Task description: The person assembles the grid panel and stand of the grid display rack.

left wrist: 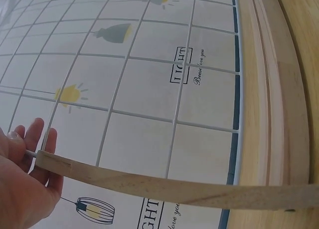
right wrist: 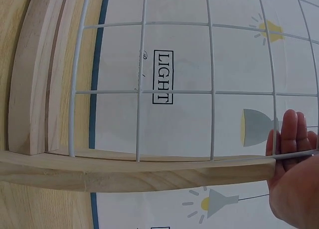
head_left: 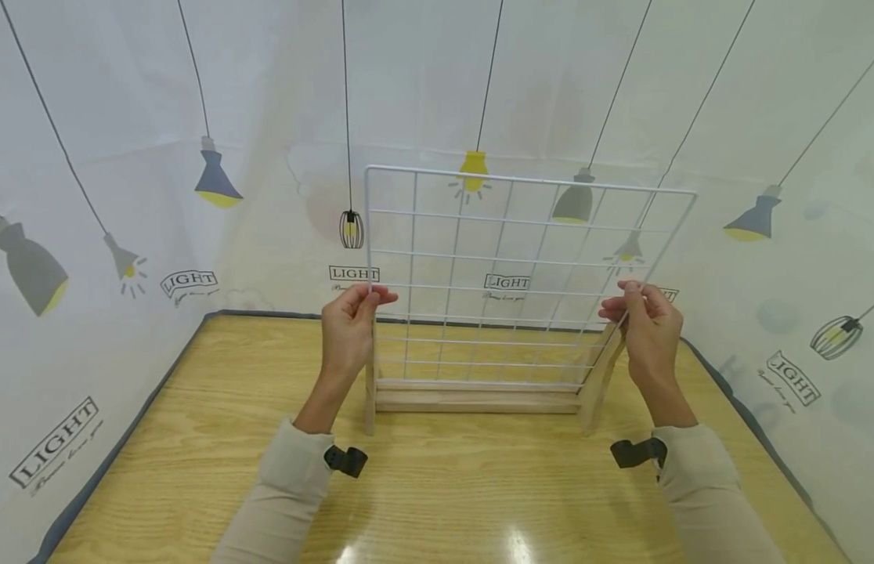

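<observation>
A white wire grid panel (head_left: 532,180) stands upright within a pale wooden stand (head_left: 479,402) on the table. My left hand (head_left: 347,329) pinches the panel's left edge wire between thumb and fingers, right at the top of the stand's left post (left wrist: 179,189). On the other side, my right hand (head_left: 651,329) holds the right edge wire, its fingers behind and its thumb in front, just above the end of the right post (right wrist: 149,176). The panel's bottom edge (right wrist: 71,114) is close to the stand's wooden crossbar (right wrist: 32,89).
The wood-grain table (head_left: 232,423) is bordered by a white printed curtain (head_left: 282,94) at the back and both sides, with hanging lamps and "LIGHT" lettering on it. Each wrist carries a black strapped camera (head_left: 347,460).
</observation>
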A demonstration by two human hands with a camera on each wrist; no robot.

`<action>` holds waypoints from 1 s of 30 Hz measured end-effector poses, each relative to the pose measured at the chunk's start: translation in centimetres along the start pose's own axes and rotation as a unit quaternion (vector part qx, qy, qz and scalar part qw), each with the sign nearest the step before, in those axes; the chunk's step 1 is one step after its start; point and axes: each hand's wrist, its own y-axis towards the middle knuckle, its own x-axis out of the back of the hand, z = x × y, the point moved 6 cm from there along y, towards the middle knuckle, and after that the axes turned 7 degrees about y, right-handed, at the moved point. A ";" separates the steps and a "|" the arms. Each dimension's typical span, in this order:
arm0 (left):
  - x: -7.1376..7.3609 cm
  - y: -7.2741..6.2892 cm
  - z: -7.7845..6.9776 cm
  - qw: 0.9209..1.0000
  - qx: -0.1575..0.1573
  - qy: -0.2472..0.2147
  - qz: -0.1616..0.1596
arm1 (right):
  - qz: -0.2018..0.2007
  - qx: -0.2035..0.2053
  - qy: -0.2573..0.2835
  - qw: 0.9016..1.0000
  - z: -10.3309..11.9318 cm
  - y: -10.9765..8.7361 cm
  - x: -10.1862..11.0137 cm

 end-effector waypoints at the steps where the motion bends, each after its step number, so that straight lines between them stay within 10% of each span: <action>1: 0.0 0.0 0.0 1.000 0.000 0.001 0.000 | 0.000 0.001 -0.001 1.000 0.0 0.0 0.0; 30: 0.1 0.1 1.0 1.000 -0.002 0.021 -0.016 | 0.008 0.008 -0.004 1.000 -0.1 -0.5 0.1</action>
